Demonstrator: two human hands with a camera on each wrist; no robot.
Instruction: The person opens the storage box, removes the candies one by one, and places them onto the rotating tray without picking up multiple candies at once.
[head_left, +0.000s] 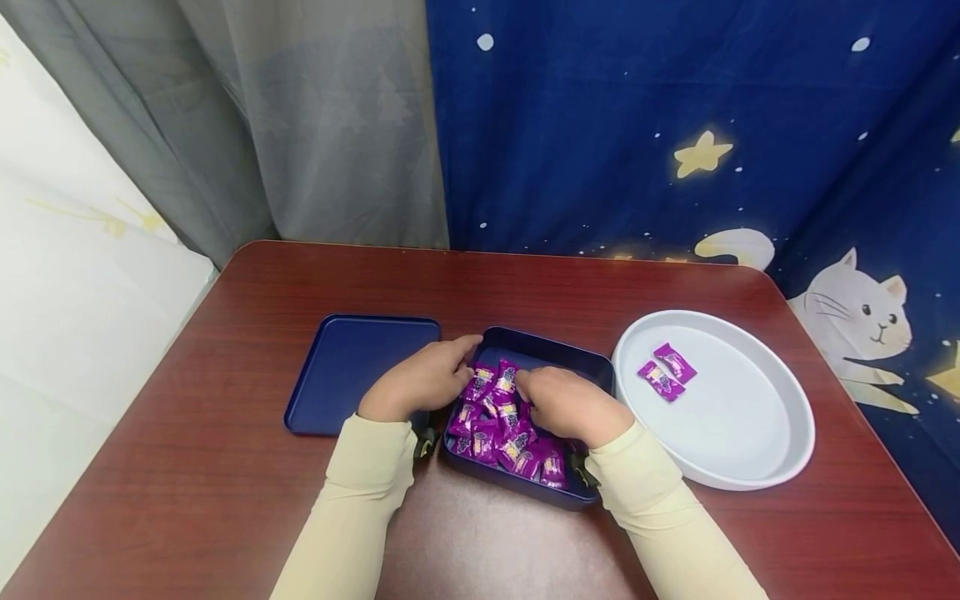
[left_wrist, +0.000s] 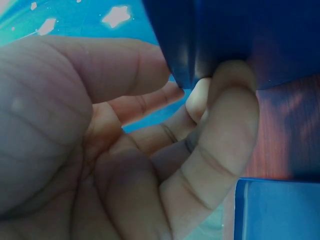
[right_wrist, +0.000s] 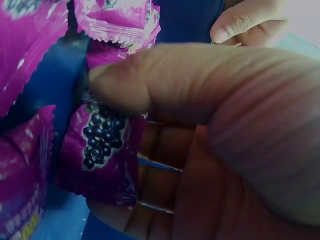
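A dark blue rectangular box (head_left: 573,357) holds several purple wrapped candies (head_left: 483,442). At its left wall, my left hand (head_left: 423,382) grips the side, and in the left wrist view the thumb and curled fingers (left_wrist: 227,135) meet the blue wall (left_wrist: 265,40). My right hand (head_left: 573,404) reaches down inside the box. Seen from the right wrist, it pinches a purple candy packet (right_wrist: 102,140) printed with dark grapes, the thumb (right_wrist: 125,82) over it and the other fingers behind. Other candies (right_wrist: 25,55) lie beside it.
A round white tray (head_left: 750,417) stands right of the box, with two purple candies (head_left: 667,375) on it. Left of the box lies a flat blue lid (head_left: 352,358), partly covered by the left hand. All rest on a reddish-brown table (head_left: 187,433), with curtains (head_left: 600,125) behind it.
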